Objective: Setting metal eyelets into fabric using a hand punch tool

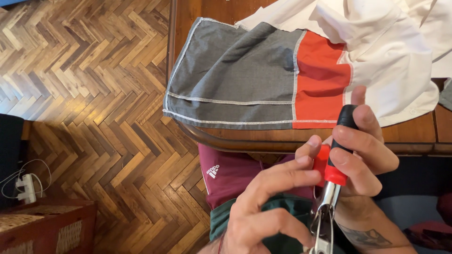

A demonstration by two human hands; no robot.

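Looking down from the head camera, the right hand [360, 150] is wrapped tightly round a tool [335, 160] with a black and red handle, its metal end pointing down toward the lower edge of the view. The left hand [268, 207] sits just beside it, thumb and forefinger touching a small red part at the handle's side, the other fingers loosely curled and holding nothing else. Both hands hover over the person's lap, below the table edge [245, 141].

A small white logo patch sits on the maroon shorts [226, 174], left of the hands.

On the dark wooden table lies a grey cloth piece [230, 75] with white stitching, joined to an orange-red panel [320, 80]; white fabric [391, 51] overlaps its right side. A herringbone wood floor [84, 94] fills the left half. Near the lower left a white power strip [26, 188] with cords lies beside a woven-front cabinet [47, 228].
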